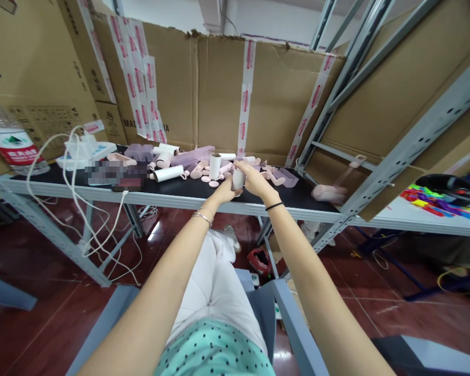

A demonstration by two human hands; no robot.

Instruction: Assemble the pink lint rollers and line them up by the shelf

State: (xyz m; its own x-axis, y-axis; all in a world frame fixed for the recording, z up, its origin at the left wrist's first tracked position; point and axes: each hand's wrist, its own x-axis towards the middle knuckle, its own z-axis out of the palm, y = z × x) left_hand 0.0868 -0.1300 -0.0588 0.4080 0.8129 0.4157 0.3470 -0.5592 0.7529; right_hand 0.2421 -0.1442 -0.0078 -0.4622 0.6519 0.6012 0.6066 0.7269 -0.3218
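Observation:
My left hand (pixel 222 192) is closed round the lower part of a short white tube (pixel 238 179), held over the front edge of the bench. The bent fingers of my right hand (pixel 255 179) are closed at the tube's top and right side; whether a small part sits under them is hidden. Just left of my hands, another white tube (pixel 215 167) stands upright with its open end up. A third white tube (pixel 168 173) lies on its side further left. Small pale pink plastic parts (pixel 199 169) and translucent purple pieces (pixel 192 155) are heaped behind my hands.
A black-topped bench (pixel 297 196) with a grey metal frame runs across. On its left stand a water bottle (pixel 15 138), a white power strip (pixel 86 155) and hanging cables (pixel 72 183). Cardboard (pixel 219 89) walls the back. Colourful strips (pixel 434 201) lie on a table at right.

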